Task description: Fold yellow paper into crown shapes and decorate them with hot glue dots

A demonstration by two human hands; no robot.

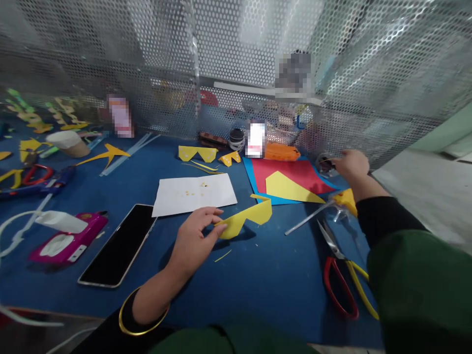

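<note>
My left hand (pixel 195 238) pinches the left end of a yellow paper cut-out (pixel 246 220) shaped like a zigzag band, holding it just above the blue table (pixel 258 280). My right hand (pixel 352 164) reaches to the far right, fingers curled around a small dark round object (pixel 326 164) by the mesh wall; I cannot make out what it is. A white sheet (pixel 195 194) lies just beyond my left hand. Red-and-yellow scissors (pixel 341 275) rest under my right forearm.
Red, blue and yellow paper sheets (pixel 291 182) lie at centre right. A black phone (pixel 120 243) and a pink case (pixel 68 238) sit at left, with a glue gun (pixel 40 184) and paper scraps beyond. A perforated metal wall (pixel 228 64) bounds the back.
</note>
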